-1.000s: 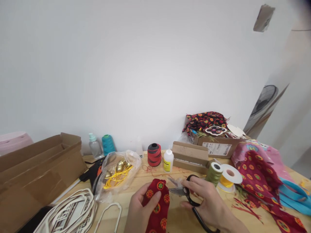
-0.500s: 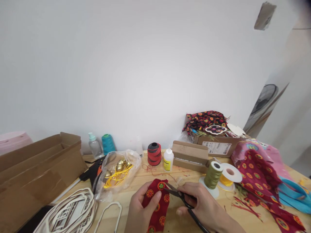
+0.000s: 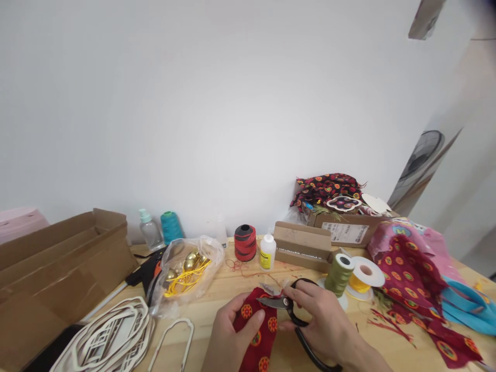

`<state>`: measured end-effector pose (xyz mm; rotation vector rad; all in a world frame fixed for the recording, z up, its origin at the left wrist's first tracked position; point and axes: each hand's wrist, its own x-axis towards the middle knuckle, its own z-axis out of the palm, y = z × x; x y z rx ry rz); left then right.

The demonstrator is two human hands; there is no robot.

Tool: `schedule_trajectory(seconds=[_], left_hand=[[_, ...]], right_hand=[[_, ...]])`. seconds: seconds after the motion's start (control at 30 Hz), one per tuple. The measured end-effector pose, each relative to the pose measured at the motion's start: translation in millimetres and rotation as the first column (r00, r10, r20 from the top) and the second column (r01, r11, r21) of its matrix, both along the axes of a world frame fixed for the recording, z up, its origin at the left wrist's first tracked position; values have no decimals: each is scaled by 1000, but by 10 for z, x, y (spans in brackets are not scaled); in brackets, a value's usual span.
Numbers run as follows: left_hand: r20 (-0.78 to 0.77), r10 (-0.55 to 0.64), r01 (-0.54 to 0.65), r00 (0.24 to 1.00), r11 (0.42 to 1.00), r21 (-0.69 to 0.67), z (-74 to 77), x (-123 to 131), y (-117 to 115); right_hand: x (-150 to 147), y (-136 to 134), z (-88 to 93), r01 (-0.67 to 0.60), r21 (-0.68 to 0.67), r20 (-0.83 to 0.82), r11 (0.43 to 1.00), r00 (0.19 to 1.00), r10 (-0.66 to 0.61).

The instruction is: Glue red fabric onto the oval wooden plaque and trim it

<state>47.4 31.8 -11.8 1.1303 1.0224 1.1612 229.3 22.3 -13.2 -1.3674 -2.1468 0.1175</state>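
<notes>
Near the middle of the bench (image 3: 217,294), the left hand (image 3: 237,333) is pinching a red cloth (image 3: 264,335) with round flowers, its thumb pressing on top. Just to the right, the right hand (image 3: 323,318) is gripping the black handles of the scissors (image 3: 285,303). One dark blade is lying over the cloth's far end. At near left, white frames (image 3: 110,333) are lying in a heap. Farther back, a clear bag (image 3: 211,253) is holding gold balls (image 3: 190,261) and yellow strings (image 3: 188,281). On the right, a green spool (image 3: 339,276) is standing beside a yellow spool (image 3: 358,284). Behind them, a white bottle (image 3: 267,253) is standing between a red and black spool (image 3: 245,243) and a small open box (image 3: 302,249). At far right, dark cloth (image 3: 327,187) is spilling over a bigger box (image 3: 374,232).
</notes>
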Motion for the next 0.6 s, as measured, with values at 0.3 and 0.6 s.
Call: schedule_trajectory(seconds=[0.3, 0.6], left_hand=[[-49, -10, 12, 999, 999, 36, -6, 0, 1], [-32, -40, 42, 999, 998, 50, -34, -8, 16]], right_hand=[[-8, 7, -16, 18, 139, 98, 990, 995, -32], [-4, 0, -32, 10, 129, 116, 992, 993, -25]])
